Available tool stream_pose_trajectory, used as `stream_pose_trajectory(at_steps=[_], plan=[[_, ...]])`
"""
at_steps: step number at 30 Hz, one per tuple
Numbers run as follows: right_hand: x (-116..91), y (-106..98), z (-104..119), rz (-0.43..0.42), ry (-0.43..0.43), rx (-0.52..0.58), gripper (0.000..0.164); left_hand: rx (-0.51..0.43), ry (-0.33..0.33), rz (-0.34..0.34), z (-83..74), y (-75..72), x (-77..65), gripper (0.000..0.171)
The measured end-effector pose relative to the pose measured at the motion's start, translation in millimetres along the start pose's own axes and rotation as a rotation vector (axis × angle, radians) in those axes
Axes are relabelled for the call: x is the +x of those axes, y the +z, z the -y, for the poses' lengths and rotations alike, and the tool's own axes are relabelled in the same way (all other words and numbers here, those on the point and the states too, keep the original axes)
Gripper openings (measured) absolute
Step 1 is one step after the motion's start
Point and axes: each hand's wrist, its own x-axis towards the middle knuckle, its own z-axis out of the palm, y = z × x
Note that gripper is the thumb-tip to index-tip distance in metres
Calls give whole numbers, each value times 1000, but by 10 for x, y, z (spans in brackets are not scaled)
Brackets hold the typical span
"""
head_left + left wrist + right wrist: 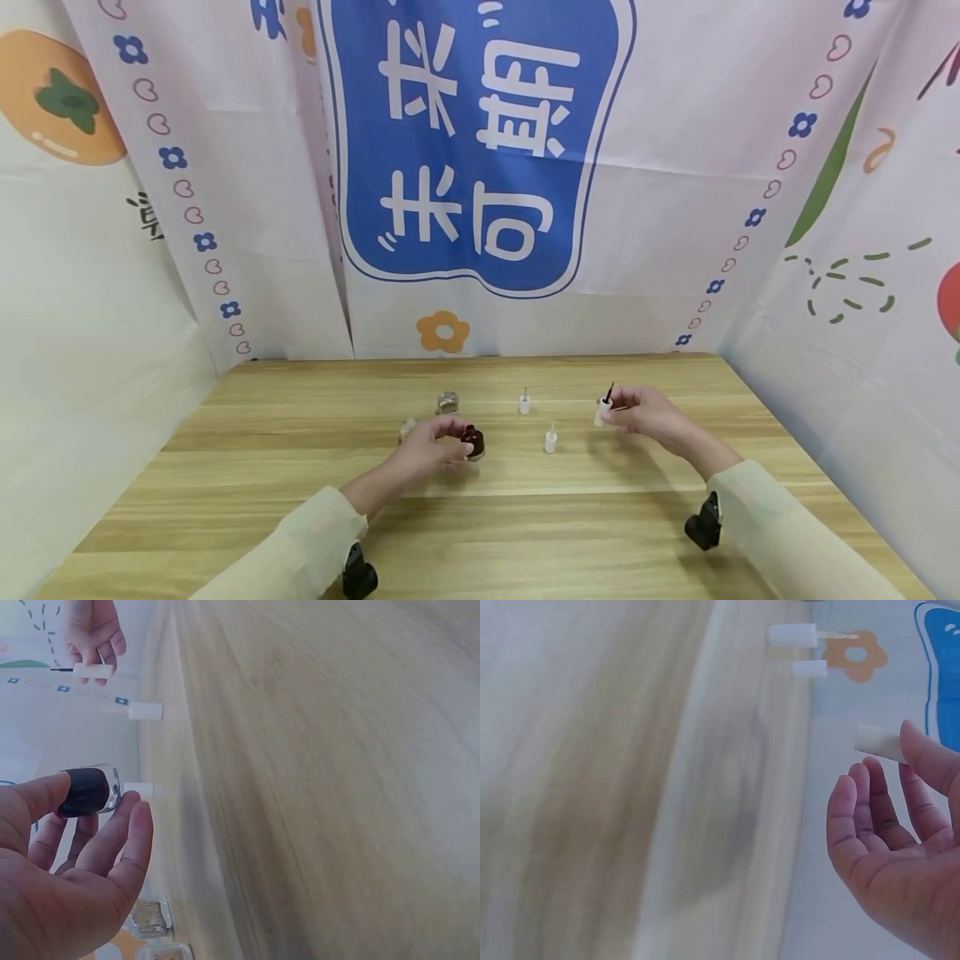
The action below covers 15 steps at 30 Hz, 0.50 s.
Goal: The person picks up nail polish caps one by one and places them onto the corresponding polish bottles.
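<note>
Two clear bottles [447, 403] sit toward the table [562, 533]'s back edge; just beside, your left hand [429, 448] pinches the dark bottle [474, 443], uncapped. Two white caps [551, 442] stand brush-up. Your right hand [651, 413] pinches the dark-brushed cap [602, 412]: uncapping, apparently; next probably calls for standing it brush-up.

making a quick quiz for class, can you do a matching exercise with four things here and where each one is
1. dark bottle
2. white cap with the dark brush
3. two other white caps
4. big blue panel

A. standing on the table, stems up
B. beyond the table's far edge
C. held by the right hand
D. held by the left hand

Pairs: 1-D; 2-C; 3-A; 4-B
</note>
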Motion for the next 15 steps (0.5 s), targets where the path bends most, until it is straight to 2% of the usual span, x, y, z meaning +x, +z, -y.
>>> stream_pose_trajectory(at_steps=[7, 15], plan=[[-27, 33, 163, 46, -51, 13, 26, -22, 0, 18, -78, 2, -11, 29], [-100, 134, 377, 153, -103, 59, 24, -41, 15, 15, -135, 29, -21, 32]])
